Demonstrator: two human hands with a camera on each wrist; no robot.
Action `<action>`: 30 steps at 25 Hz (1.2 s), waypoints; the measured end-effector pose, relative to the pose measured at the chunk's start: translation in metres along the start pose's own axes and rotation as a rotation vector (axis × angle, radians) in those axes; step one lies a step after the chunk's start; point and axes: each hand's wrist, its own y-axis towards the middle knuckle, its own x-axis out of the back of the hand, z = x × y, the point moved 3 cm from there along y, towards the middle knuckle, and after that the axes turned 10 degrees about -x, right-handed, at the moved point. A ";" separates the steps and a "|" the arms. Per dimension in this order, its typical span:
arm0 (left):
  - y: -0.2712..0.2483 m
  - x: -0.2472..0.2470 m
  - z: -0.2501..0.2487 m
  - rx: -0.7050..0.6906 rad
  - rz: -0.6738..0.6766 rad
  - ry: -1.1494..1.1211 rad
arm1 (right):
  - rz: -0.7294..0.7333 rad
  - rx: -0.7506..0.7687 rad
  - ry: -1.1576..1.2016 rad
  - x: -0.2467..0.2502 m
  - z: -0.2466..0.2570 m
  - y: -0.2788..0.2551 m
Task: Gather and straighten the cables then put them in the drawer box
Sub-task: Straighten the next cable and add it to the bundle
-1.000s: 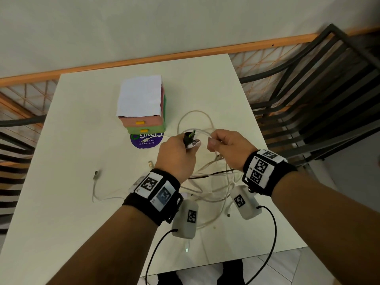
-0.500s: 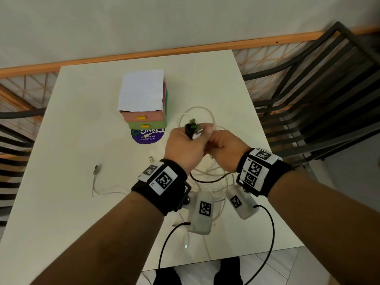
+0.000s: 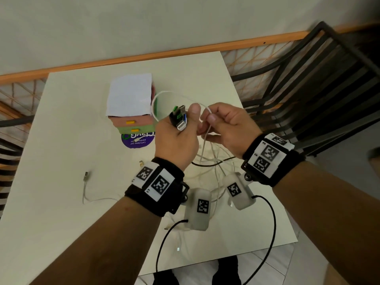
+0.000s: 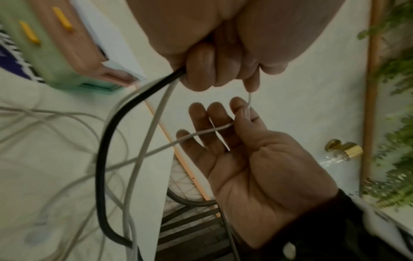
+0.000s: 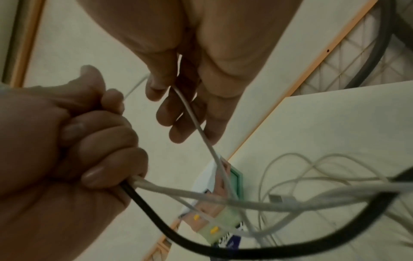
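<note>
Drawer box (image 3: 131,112) closed; hands (image 3: 178,138) grip cables (image 3: 207,159).

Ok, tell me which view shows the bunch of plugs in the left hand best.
The head view: the plugs stick up out of the left hand in plain sight. Both wrist views show only that fist from below, with the black cable and white cables leaving it; the plugs themselves are hidden.
</note>
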 end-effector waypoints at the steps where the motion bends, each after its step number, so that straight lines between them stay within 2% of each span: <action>1: -0.001 -0.005 -0.008 -0.036 0.015 0.000 | -0.012 0.015 0.058 0.006 0.006 -0.002; 7: -0.004 -0.047 -0.026 -0.015 0.092 -0.078 | -0.142 0.163 0.252 0.057 0.044 -0.018; 12: -0.010 -0.085 -0.042 -0.020 0.114 -0.112 | -0.288 0.220 0.104 0.113 0.036 -0.027; 14: -0.015 -0.103 -0.051 -0.021 0.157 -0.154 | -0.317 0.174 0.084 0.134 0.018 -0.034; 17: -0.026 -0.130 -0.064 -0.095 0.249 -0.063 | -0.362 0.058 0.055 0.163 -0.016 -0.046; 21: -0.027 -0.154 -0.063 -0.126 0.263 -0.063 | -0.409 -0.158 -0.060 0.190 -0.070 -0.053; 25: -0.024 -0.173 -0.061 -0.209 0.294 0.084 | -0.447 -0.308 -0.221 0.214 -0.112 -0.061; 28: -0.023 -0.182 -0.061 -0.256 0.317 0.169 | -0.376 -0.442 -0.436 0.219 -0.122 -0.070; 30: -0.027 -0.189 -0.062 -0.140 0.338 0.061 | -0.271 -0.502 -0.542 0.216 -0.116 -0.072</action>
